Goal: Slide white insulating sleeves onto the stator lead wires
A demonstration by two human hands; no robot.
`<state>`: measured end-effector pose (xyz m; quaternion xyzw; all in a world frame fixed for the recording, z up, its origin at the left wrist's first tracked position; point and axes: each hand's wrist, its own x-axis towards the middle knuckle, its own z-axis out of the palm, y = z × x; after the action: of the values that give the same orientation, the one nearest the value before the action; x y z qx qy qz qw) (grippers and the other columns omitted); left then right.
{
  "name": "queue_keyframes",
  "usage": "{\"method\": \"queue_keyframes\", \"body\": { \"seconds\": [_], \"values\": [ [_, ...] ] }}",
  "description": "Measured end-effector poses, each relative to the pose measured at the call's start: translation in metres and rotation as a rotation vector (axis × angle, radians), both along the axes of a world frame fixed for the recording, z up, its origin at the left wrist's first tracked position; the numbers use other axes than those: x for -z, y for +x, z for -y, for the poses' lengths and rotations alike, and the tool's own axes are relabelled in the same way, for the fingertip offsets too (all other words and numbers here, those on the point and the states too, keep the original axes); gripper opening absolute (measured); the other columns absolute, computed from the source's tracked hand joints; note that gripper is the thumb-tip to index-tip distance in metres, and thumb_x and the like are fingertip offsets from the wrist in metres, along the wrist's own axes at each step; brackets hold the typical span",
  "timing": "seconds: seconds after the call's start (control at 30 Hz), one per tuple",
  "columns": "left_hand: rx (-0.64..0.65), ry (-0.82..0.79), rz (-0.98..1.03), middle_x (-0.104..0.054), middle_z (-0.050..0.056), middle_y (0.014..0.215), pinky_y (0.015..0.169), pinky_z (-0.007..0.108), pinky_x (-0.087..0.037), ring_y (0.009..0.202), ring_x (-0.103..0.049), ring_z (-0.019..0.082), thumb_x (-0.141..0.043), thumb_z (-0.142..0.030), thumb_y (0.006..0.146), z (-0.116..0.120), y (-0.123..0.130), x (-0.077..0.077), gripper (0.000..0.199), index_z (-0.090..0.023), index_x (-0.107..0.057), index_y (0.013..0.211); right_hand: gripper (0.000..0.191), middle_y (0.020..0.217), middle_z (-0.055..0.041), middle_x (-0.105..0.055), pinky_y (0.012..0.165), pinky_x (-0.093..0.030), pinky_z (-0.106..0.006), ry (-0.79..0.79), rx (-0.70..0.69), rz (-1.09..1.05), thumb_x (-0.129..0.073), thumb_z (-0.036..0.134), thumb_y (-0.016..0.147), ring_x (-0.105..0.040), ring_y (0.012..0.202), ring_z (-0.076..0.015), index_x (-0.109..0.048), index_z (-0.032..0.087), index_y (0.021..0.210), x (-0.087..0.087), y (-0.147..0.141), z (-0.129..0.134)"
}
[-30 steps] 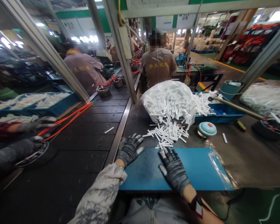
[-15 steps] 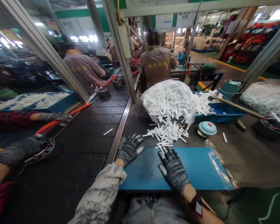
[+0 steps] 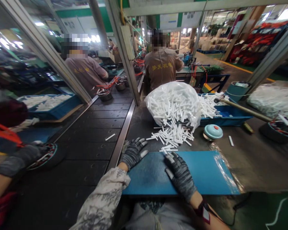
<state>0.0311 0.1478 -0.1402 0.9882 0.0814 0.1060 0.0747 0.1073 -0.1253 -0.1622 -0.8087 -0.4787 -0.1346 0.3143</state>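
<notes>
My left hand (image 3: pixel 133 153), in a grey striped glove, rests with fingers spread at the left edge of the blue mat (image 3: pixel 153 179), beside the metal rail. It holds nothing. Gloved as well, my right hand (image 3: pixel 181 174) lies on the mat's middle, fingers apart and holding nothing, its fingertips near the mat's back edge. Just beyond them is a loose pile of short white tubes (image 3: pixel 174 137), spilling from a clear plastic bag (image 3: pixel 172 99) full of the same tubes. A light-blue round container (image 3: pixel 213 132) stands to the right of the pile.
Left of the rail runs a dark conveyor (image 3: pixel 86 153) with one white tube (image 3: pixel 110 137) on it. A co-worker's gloved hand (image 3: pixel 21 158) touches a wound ring part (image 3: pixel 46 156) at the left. Behind the bag is a blue tray (image 3: pixel 235 120); a long-handled mallet (image 3: pixel 244 110) lies across it.
My right hand has shifted slightly right; my left hand has stayed put. The co-worker's other arm has drawn back left with the orange wires. The tube on the conveyor has moved slightly.
</notes>
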Motion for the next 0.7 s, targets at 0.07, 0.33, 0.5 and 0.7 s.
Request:
{"method": "queue_keyframes", "body": {
  "seconds": [0.07, 0.33, 0.5, 0.7],
  "values": [
    [0.000, -0.003, -0.003, -0.057, 0.003, 0.140, 0.112, 0.055, -0.031, 0.132, -0.047, 0.029, -0.055, -0.046, 0.091, 0.000, 0.000, 0.000, 0.041, -0.030, -0.060, 0.129, 0.046, 0.128, -0.0083, -0.064, 0.101, -0.051, -0.046, 0.058, 0.017, -0.069, -0.054, 0.021, 0.091, -0.054, 0.126, -0.0247, -0.054, 0.024, 0.136, -0.001, -0.001, 0.002],
    [0.002, -0.014, -0.023, -0.057, 0.004, 0.140, 0.111, 0.055, -0.031, 0.132, -0.047, 0.030, -0.053, -0.048, 0.092, 0.000, 0.000, -0.002, 0.042, -0.030, -0.060, 0.129, 0.021, 0.099, -0.0048, -0.074, 0.084, -0.058, -0.037, 0.289, 0.160, -0.133, -0.054, 0.025, 0.094, -0.069, 0.091, -0.0197, -0.067, 0.025, 0.109, -0.005, -0.005, 0.008],
    [-0.002, -0.014, -0.003, -0.058, 0.004, 0.139, 0.112, 0.055, -0.031, 0.131, -0.048, 0.029, -0.055, -0.048, 0.091, 0.001, 0.000, -0.003, 0.041, -0.031, -0.061, 0.127, 0.017, 0.093, -0.0056, -0.074, 0.079, -0.058, -0.037, 0.336, 0.241, -0.221, -0.055, 0.032, 0.093, -0.070, 0.085, -0.0209, -0.067, 0.023, 0.102, -0.005, -0.006, 0.013],
    [-0.006, -0.018, -0.003, -0.058, 0.004, 0.138, 0.112, 0.056, -0.030, 0.131, -0.048, 0.030, -0.056, -0.047, 0.090, 0.001, 0.000, -0.004, 0.040, -0.031, -0.062, 0.127, 0.026, 0.114, -0.0077, -0.071, 0.086, -0.058, -0.040, 0.384, 0.288, -0.190, -0.047, 0.022, 0.096, -0.069, 0.101, -0.0214, -0.057, 0.022, 0.120, -0.008, -0.009, 0.015]
  ]
}}
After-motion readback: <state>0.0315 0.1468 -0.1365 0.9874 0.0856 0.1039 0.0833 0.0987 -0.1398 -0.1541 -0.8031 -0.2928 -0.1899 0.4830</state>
